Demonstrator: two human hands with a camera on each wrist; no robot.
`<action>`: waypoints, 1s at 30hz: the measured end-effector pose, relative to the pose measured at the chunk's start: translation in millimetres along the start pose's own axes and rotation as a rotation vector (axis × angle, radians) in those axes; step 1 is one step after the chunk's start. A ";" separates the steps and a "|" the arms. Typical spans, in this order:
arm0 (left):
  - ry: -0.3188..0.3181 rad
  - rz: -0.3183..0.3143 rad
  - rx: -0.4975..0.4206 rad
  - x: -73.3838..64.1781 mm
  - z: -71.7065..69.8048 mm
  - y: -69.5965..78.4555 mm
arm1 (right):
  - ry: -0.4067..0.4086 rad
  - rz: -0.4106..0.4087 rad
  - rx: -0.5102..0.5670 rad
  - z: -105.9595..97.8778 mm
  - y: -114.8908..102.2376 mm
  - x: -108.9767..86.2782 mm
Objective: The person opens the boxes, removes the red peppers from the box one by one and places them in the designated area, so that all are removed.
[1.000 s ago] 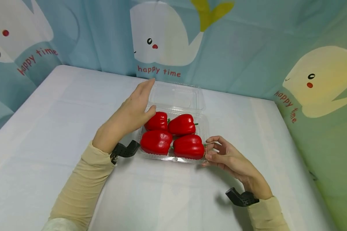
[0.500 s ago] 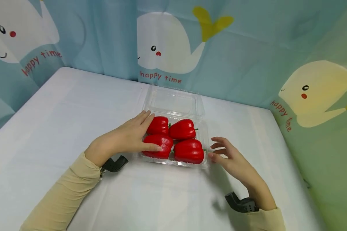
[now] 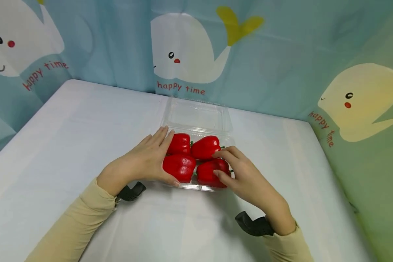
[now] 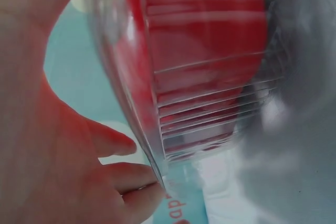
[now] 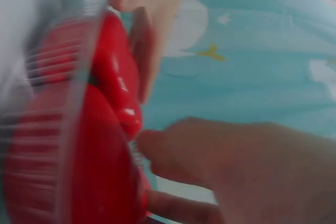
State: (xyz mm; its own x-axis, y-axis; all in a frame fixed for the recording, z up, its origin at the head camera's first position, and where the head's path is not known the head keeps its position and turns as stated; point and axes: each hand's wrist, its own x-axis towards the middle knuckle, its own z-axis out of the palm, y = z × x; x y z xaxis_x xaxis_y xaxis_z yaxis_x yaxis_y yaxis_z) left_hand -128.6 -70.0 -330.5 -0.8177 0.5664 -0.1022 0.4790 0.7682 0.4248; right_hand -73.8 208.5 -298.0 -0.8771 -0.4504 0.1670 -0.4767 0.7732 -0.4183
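Note:
Red bell peppers with green stems sit in two rows in a clear plastic clamshell box (image 3: pixel 199 187). My left hand (image 3: pixel 145 156) lies along the box's left side, fingers straight, thumb at the front-left corner by the front left pepper (image 3: pixel 183 168). In the left wrist view, fingertips touch the box's rim (image 4: pixel 152 163). My right hand (image 3: pixel 245 176) reaches over the right side, thumb and fingers spread about the front right pepper (image 3: pixel 207 173), fingertips near the back right pepper (image 3: pixel 203 147). The right wrist view is blurred; a firm grip is not visible there.
The box's clear lid (image 3: pixel 196 114) lies folded back behind the peppers. White cloth covers the table (image 3: pixel 85 120). A blue curtain (image 3: pixel 281 54) with printed whales stands at the back and continues along the sides.
My left hand has come down from above the box's back left onto its left side. My right hand drew slightly away from the right edge, then moved left over the front right pepper.

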 end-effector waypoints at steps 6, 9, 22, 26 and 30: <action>0.004 -0.020 -0.015 -2.2 -0.1 -1.0 | -0.052 -0.037 -0.081 9.1 -3.5 2.4; 0.003 -0.021 -0.023 -1.3 1.2 -1.5 | -0.083 -0.026 -0.106 11.0 -3.4 2.0; -0.013 -0.045 0.036 -3.0 -2.4 8.0 | -0.113 0.001 -0.087 14.3 1.4 0.0; -0.020 -0.042 0.039 -3.8 -2.4 6.9 | -0.097 -0.046 -0.138 13.9 1.9 1.4; -0.024 -0.044 0.033 -3.2 -1.7 7.0 | -0.080 -0.070 -0.147 12.3 2.5 1.2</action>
State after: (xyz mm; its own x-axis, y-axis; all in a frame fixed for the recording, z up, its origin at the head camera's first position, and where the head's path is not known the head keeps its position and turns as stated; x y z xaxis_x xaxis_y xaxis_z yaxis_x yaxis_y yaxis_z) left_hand -123.3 -66.9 -325.7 -0.8305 0.5388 -0.1415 0.4538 0.8016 0.3893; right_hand -75.3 204.4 -309.8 -0.8367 -0.5351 0.1167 -0.5451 0.7930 -0.2719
